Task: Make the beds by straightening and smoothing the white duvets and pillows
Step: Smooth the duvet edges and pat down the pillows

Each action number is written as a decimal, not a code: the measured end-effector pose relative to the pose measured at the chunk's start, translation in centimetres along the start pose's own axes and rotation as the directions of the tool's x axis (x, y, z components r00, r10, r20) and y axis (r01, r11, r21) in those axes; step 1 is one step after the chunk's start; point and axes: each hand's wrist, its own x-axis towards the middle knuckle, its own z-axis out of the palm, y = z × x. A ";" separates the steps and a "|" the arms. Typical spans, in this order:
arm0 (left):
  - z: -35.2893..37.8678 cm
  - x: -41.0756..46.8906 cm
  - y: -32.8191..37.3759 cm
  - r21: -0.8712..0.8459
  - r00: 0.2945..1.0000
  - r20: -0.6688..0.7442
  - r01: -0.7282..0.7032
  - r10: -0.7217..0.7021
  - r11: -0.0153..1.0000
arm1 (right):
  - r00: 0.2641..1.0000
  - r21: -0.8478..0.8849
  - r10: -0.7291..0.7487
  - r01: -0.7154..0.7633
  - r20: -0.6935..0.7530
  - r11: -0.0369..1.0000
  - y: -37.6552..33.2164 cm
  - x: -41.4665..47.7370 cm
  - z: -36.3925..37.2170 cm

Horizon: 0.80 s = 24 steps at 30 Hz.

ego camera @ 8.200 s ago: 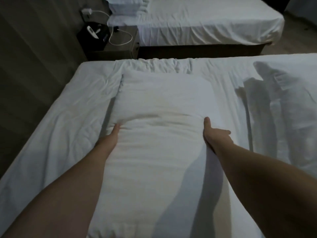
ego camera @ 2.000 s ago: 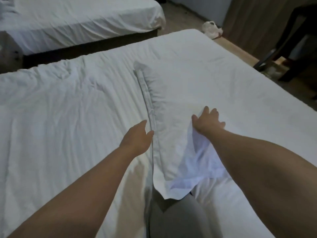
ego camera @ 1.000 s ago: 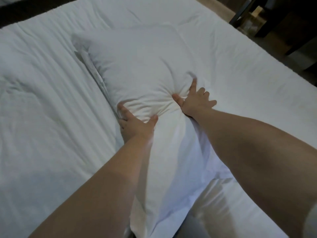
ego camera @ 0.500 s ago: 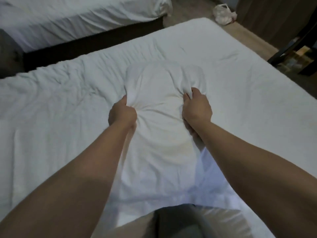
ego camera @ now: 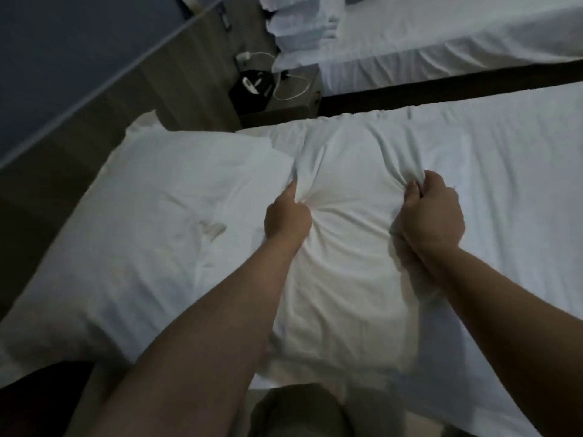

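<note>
Both my hands grip one white pillow that is held up over the near bed. My left hand bunches the fabric on its left side, and my right hand clutches a fold on its right side. Creases run between the two grips. A second white pillow lies flat at the head of the bed, just left of the held one. The white duvet spreads out to the right beneath them.
A dark bedside table with a black box, a remote and a white cable stands between the beds. The far bed carries a stack of folded white linen. A wood-panelled wall runs along the left.
The pillow has travelled left toward the head of the bed, still gripped by both hands. The view has swung with it, so the first pillow and the bedside table are in sight again.
</note>
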 end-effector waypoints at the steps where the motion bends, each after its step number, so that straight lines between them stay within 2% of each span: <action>1: -1.2 0.1 -1.4 0.010 1.000 -0.030 0.010 -0.010 1.000 | 1.000 0.013 -0.014 0.013 0.019 1.000 -1.2 -0.9 1.1; 6: -7.4 1.0 -6.0 0.064 0.987 -0.158 -0.027 0.037 0.998 | 0.997 0.084 -0.049 0.044 0.056 0.996 -6.6 -5.4 4.7; 12: -18.5 4.3 -4.6 0.123 0.955 -0.264 -0.109 0.138 0.986 | 0.996 0.202 -0.065 0.050 0.066 0.978 -16.4 -7.3 5.4; 16: -28.5 7.0 -3.7 0.163 0.917 -0.356 -0.130 0.181 0.978 | 0.983 0.306 -0.160 0.126 0.089 0.944 -24.9 -8.4 5.9; 19: -36.2 8.0 -4.7 0.256 0.866 -0.444 -0.126 0.232 0.959 | 0.959 0.367 -0.253 0.191 0.127 0.910 -31.3 -10.3 7.1; 21: -41.1 8.4 -6.3 0.348 0.849 -0.485 -0.035 0.211 0.937 | 0.923 0.398 -0.332 0.236 0.192 0.886 -34.9 -11.8 8.3; 22: -43.3 8.9 -7.7 0.418 0.860 -0.488 0.078 0.151 0.905 | 0.891 0.389 -0.381 0.269 0.248 0.881 -36.2 -12.6 9.1; 24: -46.3 10.2 -11.5 0.551 0.878 -0.475 0.348 -0.058 0.759 | 0.796 0.321 -0.431 0.313 0.424 0.894 -37.6 -13.8 10.9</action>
